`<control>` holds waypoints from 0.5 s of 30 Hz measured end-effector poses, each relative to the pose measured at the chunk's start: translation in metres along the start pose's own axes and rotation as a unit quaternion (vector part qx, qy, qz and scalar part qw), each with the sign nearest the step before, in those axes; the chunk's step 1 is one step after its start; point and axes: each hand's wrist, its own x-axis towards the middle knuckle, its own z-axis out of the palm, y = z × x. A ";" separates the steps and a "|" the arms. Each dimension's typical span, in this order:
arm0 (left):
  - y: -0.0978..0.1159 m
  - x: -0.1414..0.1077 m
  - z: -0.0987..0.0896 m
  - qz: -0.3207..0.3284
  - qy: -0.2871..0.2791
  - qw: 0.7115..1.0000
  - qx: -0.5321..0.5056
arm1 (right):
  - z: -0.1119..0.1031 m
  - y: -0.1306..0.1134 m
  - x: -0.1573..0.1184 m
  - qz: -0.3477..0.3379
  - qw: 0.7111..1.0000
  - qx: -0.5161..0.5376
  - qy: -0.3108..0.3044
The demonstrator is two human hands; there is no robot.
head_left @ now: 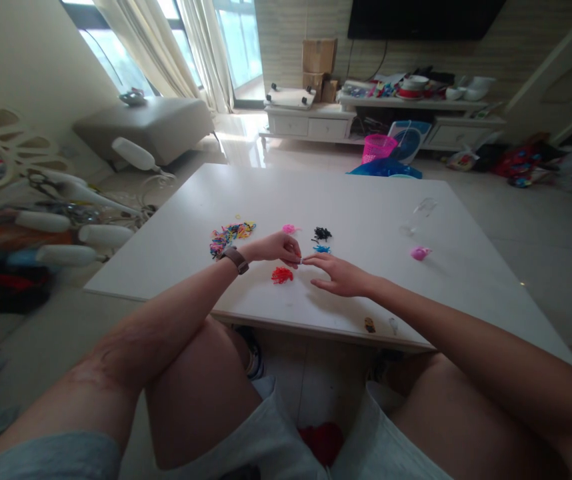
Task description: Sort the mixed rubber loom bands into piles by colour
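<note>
My left hand (282,247), with a watch (237,260) on its wrist, is pinched closed over the middle of the white table (366,213). A tiny pale thing shows at its fingertips, too small to name. My right hand (342,275) has its fingers stretched out and apart, the index fingertip meeting the left fingertips. Around them lie small piles of what look like rubber bands: a red pile (282,275), a blue pile (321,249), a black pile (323,233) and a pink pile (289,229). A larger mixed-colour pile (229,237) spreads left of my left hand.
On the right of the table are a pink object (421,253) and a clear plastic item (425,208). A small yellow-and-black figure (369,325) and a small clear piece (393,325) lie by the near edge. White lamp shades (56,221) stand off the left side.
</note>
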 end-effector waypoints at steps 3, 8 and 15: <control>-0.003 0.002 -0.002 0.002 0.018 1.000 0.005 | 0.000 0.008 0.001 0.011 1.000 -0.006 0.008; -0.010 0.005 -0.008 0.005 0.101 0.995 0.016 | -0.003 0.037 0.001 0.113 0.990 -0.065 0.053; -0.010 0.003 -0.011 -0.005 0.140 0.990 0.036 | -0.002 0.059 -0.001 0.158 0.976 -0.142 0.041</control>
